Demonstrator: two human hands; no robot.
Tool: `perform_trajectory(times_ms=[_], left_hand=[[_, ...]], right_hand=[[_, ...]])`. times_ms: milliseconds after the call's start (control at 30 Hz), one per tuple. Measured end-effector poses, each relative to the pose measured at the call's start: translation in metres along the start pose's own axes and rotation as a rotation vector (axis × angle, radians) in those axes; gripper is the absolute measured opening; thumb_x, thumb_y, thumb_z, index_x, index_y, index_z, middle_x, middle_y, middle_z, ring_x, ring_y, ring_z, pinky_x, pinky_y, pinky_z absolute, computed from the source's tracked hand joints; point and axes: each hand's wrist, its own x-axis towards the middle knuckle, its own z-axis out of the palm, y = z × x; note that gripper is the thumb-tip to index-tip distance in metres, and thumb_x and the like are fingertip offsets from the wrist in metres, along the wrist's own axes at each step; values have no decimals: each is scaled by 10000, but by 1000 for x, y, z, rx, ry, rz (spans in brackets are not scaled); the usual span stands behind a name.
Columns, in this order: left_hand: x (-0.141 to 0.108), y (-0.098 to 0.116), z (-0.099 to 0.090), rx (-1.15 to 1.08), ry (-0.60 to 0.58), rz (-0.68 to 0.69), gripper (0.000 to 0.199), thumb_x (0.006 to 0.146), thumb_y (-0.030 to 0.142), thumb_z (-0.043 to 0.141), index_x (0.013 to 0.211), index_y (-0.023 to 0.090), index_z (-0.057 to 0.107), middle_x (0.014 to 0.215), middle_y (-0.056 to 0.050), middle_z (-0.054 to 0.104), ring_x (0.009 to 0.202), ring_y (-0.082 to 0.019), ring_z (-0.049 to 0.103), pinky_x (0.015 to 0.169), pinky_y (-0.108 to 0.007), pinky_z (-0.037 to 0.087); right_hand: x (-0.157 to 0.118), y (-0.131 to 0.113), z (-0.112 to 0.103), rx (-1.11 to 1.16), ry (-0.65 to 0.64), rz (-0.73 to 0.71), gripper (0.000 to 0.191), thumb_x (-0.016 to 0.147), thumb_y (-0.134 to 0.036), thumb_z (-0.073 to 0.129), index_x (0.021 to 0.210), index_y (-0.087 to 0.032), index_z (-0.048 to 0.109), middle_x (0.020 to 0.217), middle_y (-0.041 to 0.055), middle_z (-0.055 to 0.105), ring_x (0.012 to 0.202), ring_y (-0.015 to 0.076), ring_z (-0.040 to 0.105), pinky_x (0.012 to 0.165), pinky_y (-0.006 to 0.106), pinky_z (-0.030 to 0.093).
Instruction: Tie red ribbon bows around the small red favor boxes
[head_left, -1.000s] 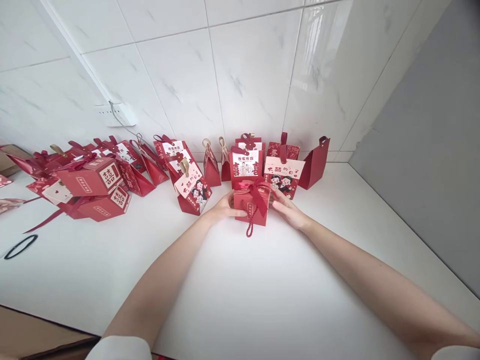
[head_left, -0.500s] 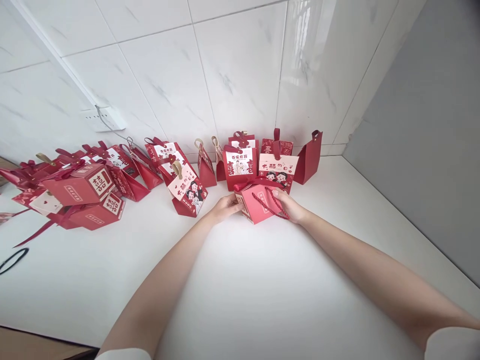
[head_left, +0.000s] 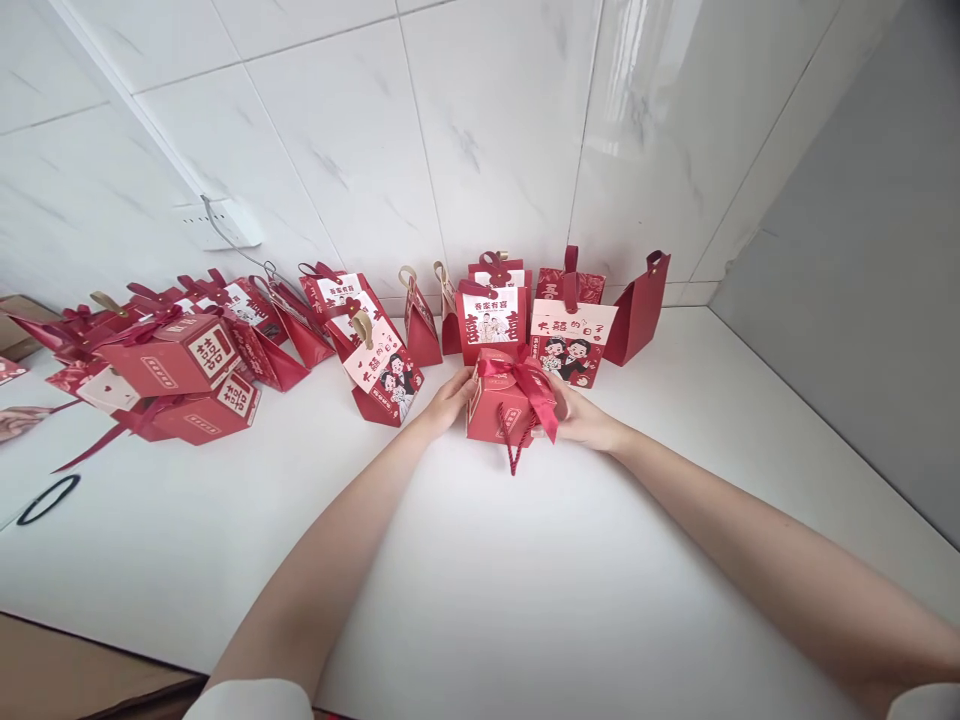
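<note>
Between my two hands a red gift box [head_left: 491, 412] sits on the white table [head_left: 480, 560], with a red ribbon bow [head_left: 517, 375] on top and a twisted cord handle [head_left: 513, 450] hanging down its front. My left hand [head_left: 448, 402] grips its left side. Around the right side curls my right hand [head_left: 581, 415], its fingers partly hidden by the ribbon and box. Right behind stand a red gift bag [head_left: 491, 325] with a couple printed on it and a pink-topped gift bag [head_left: 574, 340].
Left of my hands are a tilted gift bag [head_left: 386, 375] and two stacked hexagonal boxes [head_left: 169, 360] among several more. A dark loop [head_left: 49, 500] lies at the left, near another person's hand [head_left: 22, 422]. A tiled wall [head_left: 337, 130] closes the back.
The gift box has turned upright between my hands; its bow now shows on top and the cord hangs in front. My right hand has shifted from the cord to the box's side.
</note>
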Motion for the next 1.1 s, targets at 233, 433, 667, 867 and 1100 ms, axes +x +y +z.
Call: perform_trajectory(times_ms=[233,433,667,867,1100], left_hand=[[-3,8,-1,-54,-77,-42,708,847,688,479,1337,179,532,1356,-131,568,1283,-306,478,1047,-390,361],[-4,15,5,-154,-192,2,873,706,688,665,1420,247,428,1425,-120,504,1389,-332,358,1097,-406,324],[-1,18,-28,-253,-245,-218,760,679,415,767,1368,221,509,1390,-124,547,1264,-307,514,1017,-400,396],[0,57,-51,266,-302,-409,340,754,310,627,1066,185,673,959,-54,699,752,-164,639,661,-274,431],[-8,114,-35,1060,7,-226,208,820,415,582,855,239,687,711,1,607,599,-143,539,595,-288,389]], right_hand=[[0,-1,0,-72,27,1,651,858,-533,674,1410,-270,450,1447,80,468,1342,305,418,1135,470,328],[-1,0,-1,-64,49,5,649,849,-548,676,1401,-278,471,1436,65,489,1348,290,412,1140,449,323],[-1,17,-11,206,98,166,455,811,-551,715,1122,-220,696,1179,77,676,1145,288,602,1065,468,416],[5,8,-20,168,210,231,476,825,-638,654,1024,-210,718,1068,72,702,1064,268,628,1056,446,411],[1,-34,-37,-277,-96,330,469,699,-503,812,975,-163,643,929,50,647,810,196,593,732,316,475]])
